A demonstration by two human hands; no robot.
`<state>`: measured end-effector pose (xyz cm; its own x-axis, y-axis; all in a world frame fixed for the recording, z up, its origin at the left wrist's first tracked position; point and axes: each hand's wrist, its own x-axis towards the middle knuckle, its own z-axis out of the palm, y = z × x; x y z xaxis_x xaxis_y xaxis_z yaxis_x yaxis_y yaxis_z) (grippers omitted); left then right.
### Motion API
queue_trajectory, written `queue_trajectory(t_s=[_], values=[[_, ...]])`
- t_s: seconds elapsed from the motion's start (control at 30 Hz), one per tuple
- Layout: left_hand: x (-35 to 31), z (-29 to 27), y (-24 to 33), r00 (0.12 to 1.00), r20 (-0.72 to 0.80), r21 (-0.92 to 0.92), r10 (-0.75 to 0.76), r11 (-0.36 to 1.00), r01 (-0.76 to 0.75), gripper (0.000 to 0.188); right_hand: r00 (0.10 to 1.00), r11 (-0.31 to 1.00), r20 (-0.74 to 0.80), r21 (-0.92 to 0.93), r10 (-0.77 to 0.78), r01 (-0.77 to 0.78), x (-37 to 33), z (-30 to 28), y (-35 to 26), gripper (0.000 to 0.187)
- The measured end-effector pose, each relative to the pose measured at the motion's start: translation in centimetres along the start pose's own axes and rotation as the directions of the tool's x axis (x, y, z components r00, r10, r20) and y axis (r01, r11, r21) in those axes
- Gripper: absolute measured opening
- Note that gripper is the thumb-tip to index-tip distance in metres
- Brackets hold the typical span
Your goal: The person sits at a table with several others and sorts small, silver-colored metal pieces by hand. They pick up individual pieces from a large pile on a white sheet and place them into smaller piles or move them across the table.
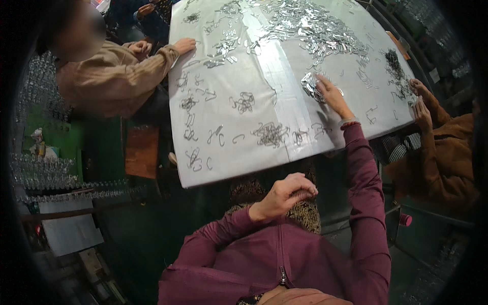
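Observation:
My right hand (333,96) reaches over the table (229,165), its fingertips apart on a small pile of shiny flat metal pieces (308,84). Whether a piece is between the fingers cannot be made out. Close to my body, off the table's front edge, my left hand (285,195) is raised with its fingers curled in; whatever it may hold is hidden. Several thin wire hooks lie in a tangled cluster (271,134) near the front edge. A smaller bunch of hooks (244,102) sits farther back, left of the silvery strip (284,86) across the tabletop.
A large heap of flat metal pieces (317,30) spreads over the far side. At the left edge a person in a tan sweater (117,71) rests a hand on the table. On the right, another person's hands (422,107) are beside a dark hook pile (399,76).

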<state>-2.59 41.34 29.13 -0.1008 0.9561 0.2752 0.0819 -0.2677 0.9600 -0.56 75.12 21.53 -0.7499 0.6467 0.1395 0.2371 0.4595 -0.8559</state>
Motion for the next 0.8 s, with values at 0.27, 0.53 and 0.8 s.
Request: queue_trajectory(t_s=[0.27,0.53,0.8], values=[[-1.0,0.9,1.3,0.997,-0.032,0.035,0.077,0.997,-0.076,0.008,0.989,0.9,-0.131,-0.436,-0.063,0.0,-0.9,-5.6,2.2,0.024],[-2.2,0.4,1.8,0.996,-0.066,0.071,0.057,0.996,-0.052,0.01,0.914,0.628,0.187,-0.676,-0.36,0.386,-3.7,0.1,2.2,0.016],[-1.1,0.8,1.5,0.995,-0.094,-0.026,0.022,0.999,-0.025,0.011,0.947,0.87,-0.088,-0.427,-0.309,0.244,-6.4,-0.2,-1.0,0.026]])
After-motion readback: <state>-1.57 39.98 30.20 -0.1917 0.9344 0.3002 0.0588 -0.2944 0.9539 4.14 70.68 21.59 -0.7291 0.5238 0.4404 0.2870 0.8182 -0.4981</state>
